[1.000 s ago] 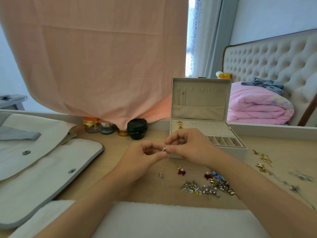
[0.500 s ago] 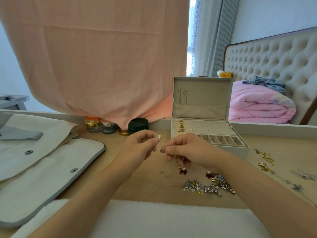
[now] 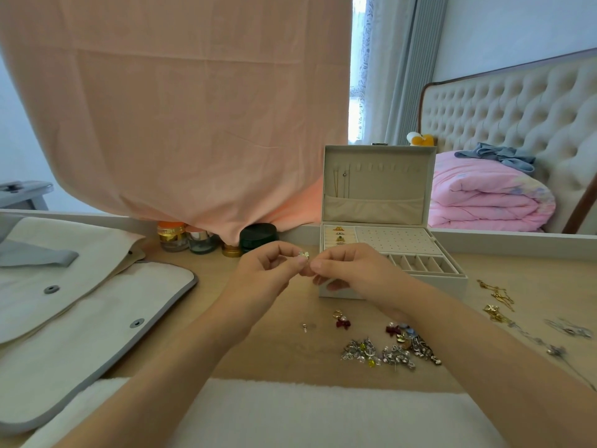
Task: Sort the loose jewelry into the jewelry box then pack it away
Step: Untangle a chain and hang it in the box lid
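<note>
Lying along the near edge of the pale wooden worktop (image 3: 274, 360) is a white fluffy towel (image 3: 323, 412), with a heap of small silver and coloured loose jewelry (image 3: 384, 350) just beyond it, right of centre. Above mid-worktop the left hand (image 3: 265, 273) pinches a small silver-gold stud earring (image 3: 303, 254). The right hand (image 3: 352, 270), fingers curled, meets its fingertips, and I cannot tell whether it grips anything. Behind them, toward the far edge, stands the open cream jewelry box (image 3: 378, 189).
</note>
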`<state>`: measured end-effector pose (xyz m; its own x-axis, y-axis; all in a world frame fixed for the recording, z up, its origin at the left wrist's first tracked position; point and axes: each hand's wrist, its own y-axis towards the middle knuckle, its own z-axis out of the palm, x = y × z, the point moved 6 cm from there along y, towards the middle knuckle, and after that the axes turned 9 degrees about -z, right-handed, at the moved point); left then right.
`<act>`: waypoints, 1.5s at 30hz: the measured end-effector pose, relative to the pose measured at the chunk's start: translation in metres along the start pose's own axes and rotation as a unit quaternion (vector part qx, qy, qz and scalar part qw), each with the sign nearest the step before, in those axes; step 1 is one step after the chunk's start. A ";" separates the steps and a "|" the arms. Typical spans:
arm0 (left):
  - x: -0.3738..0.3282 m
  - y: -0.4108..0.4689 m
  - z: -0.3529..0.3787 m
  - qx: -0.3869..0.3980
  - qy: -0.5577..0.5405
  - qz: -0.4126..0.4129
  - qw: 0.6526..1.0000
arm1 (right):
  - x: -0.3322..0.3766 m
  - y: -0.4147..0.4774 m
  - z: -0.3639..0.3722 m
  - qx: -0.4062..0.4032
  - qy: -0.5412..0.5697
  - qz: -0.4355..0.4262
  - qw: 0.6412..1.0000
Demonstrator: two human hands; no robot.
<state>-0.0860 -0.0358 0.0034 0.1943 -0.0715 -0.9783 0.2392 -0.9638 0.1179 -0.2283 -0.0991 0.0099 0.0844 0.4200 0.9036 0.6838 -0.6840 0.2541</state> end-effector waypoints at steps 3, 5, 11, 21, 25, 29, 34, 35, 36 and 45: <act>0.001 0.001 -0.006 -0.010 -0.022 -0.002 1.000 | 0.001 0.001 0.001 0.014 0.090 -0.006 0.996; 0.004 0.003 -0.006 0.004 -0.082 -0.022 0.996 | 0.001 0.002 0.001 0.007 0.175 -0.008 0.985; 0.009 0.006 -0.015 -0.011 -0.122 -0.061 0.991 | -0.003 -0.002 -0.006 0.036 0.255 0.022 0.966; 0.030 0.006 -0.020 -0.062 0.013 -0.069 0.996 | -0.012 -0.003 -0.022 0.091 0.275 0.021 0.957; 0.033 0.005 -0.016 -0.058 0.007 -0.111 0.992 | -0.006 -0.003 -0.020 0.104 0.362 -0.030 0.926; 0.039 0.003 -0.014 -0.057 -0.053 -0.167 0.983 | -0.005 -0.005 -0.017 0.127 0.335 -0.024 0.933; 0.043 0.005 -0.018 -0.076 0.038 -0.154 0.984 | -0.007 -0.002 -0.020 0.086 0.200 0.002 0.976; 0.043 0.006 -0.019 -0.078 0.107 -0.132 0.982 | -0.005 -0.002 -0.021 0.077 0.166 -0.001 0.983; 0.042 0.006 -0.020 -0.079 0.187 -0.108 0.973 | -0.002 -0.001 -0.020 0.071 0.128 -0.008 0.989; 0.040 0.006 -0.014 -0.055 0.499 -0.052 0.863 | 0.012 -0.005 0.009 0.106 -0.078 0.007 0.991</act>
<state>-0.0633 -0.0404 -0.0323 0.8762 0.3232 -0.3575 0.3822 -0.9179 0.1070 -0.2239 -0.0850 0.0165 0.1950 0.5088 0.8385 0.8174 -0.5568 0.1478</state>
